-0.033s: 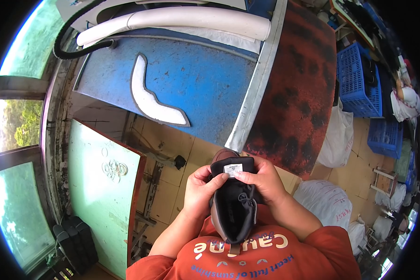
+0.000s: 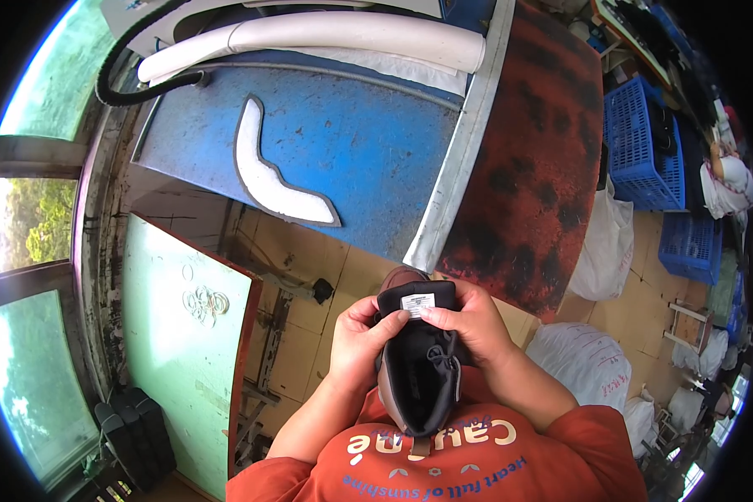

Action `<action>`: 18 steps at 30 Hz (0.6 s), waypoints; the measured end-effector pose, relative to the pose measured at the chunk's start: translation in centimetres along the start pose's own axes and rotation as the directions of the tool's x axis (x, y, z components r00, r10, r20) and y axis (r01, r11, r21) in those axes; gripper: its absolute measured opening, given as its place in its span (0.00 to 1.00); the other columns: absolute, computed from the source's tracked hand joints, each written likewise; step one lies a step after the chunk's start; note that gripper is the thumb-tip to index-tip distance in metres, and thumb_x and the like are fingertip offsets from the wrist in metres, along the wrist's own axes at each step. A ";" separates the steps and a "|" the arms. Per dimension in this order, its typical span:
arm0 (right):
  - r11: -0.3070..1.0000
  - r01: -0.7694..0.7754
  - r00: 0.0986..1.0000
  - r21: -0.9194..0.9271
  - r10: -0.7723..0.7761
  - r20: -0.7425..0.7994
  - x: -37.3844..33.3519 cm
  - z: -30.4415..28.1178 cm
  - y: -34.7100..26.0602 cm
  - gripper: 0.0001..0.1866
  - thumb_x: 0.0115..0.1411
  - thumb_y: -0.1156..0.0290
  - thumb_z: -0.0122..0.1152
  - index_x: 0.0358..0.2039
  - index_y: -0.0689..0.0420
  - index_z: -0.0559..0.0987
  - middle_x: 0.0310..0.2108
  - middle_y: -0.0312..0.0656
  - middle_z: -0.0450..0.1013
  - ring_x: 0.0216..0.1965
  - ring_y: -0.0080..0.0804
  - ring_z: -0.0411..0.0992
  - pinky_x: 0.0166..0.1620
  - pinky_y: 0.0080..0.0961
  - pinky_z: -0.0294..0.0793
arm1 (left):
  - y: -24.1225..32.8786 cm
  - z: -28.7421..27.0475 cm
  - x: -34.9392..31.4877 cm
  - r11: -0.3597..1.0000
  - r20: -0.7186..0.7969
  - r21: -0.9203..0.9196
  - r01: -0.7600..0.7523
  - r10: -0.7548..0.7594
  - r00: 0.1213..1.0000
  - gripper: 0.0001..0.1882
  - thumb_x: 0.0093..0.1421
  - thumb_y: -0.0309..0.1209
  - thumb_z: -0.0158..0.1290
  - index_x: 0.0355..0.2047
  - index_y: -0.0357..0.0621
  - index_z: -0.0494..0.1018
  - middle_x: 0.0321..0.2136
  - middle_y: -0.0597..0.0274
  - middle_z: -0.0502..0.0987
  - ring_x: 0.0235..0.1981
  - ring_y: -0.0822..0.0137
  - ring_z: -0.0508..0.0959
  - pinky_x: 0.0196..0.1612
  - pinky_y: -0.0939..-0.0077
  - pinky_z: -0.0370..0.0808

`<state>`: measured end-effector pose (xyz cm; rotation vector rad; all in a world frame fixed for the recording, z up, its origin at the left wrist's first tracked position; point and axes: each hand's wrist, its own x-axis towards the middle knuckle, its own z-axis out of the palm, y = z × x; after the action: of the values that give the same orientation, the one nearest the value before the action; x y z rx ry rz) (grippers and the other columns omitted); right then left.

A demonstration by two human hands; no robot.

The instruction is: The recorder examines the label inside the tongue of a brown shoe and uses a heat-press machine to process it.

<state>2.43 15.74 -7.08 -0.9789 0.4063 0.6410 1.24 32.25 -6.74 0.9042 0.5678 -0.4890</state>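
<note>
Left hand (image 2: 360,341) and right hand (image 2: 477,324) on dark shoe (image 2: 418,372), beside white label (image 2: 417,305)

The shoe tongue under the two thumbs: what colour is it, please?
The tongue is black, with a white label, best seen in the head view.

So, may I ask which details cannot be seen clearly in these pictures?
In the head view:
Sole of the shoe: hidden beneath the shoe itself.
Left fingers and right fingers: partly hidden behind the tongue.
White label: print too small.
White bag: its walls hide any contents.
Black hose: cut off by the upper edge.
</note>
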 end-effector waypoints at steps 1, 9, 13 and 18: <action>1.000 0.006 1.000 0.007 -0.006 0.009 0.0 0.0 0.0 0.15 0.49 0.76 0.60 0.39 0.63 0.73 0.34 0.38 0.72 0.34 0.21 0.70 0.40 0.19 0.70 | -0.1 -0.1 0.0 1.000 0.000 0.000 0.000 0.000 1.000 0.07 0.51 0.21 0.55 0.32 0.35 0.72 0.30 0.61 0.76 0.29 0.75 0.75 0.36 0.81 0.73; 0.998 0.010 1.000 0.063 -0.011 0.022 -0.2 0.4 -0.2 0.17 0.50 0.75 0.59 0.42 0.63 0.72 0.35 0.38 0.72 0.35 0.22 0.70 0.42 0.19 0.70 | -0.1 0.0 0.1 1.000 -0.010 0.022 0.000 0.000 1.000 0.08 0.50 0.21 0.55 0.33 0.34 0.72 0.29 0.61 0.76 0.29 0.74 0.75 0.36 0.81 0.73; 0.997 0.003 1.000 0.077 -0.005 0.019 -0.1 0.3 -0.3 0.17 0.50 0.74 0.59 0.42 0.63 0.72 0.35 0.38 0.72 0.35 0.22 0.70 0.41 0.19 0.70 | 0.0 0.1 0.1 1.000 -0.001 -0.010 0.009 -0.009 1.000 0.09 0.50 0.21 0.55 0.33 0.34 0.72 0.29 0.60 0.76 0.29 0.74 0.75 0.36 0.81 0.73; 0.997 0.031 0.999 0.070 -0.032 0.008 -0.2 0.4 0.0 0.17 0.50 0.74 0.59 0.41 0.63 0.72 0.34 0.38 0.72 0.35 0.21 0.70 0.41 0.19 0.70 | -0.1 0.0 0.0 1.000 -0.009 0.031 0.001 -0.001 1.000 0.09 0.50 0.22 0.54 0.33 0.34 0.72 0.29 0.60 0.76 0.29 0.74 0.75 0.36 0.82 0.73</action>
<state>2.30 16.02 -6.78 -0.9142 0.4016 0.5992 1.21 32.20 -6.84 0.9363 0.5699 -0.4963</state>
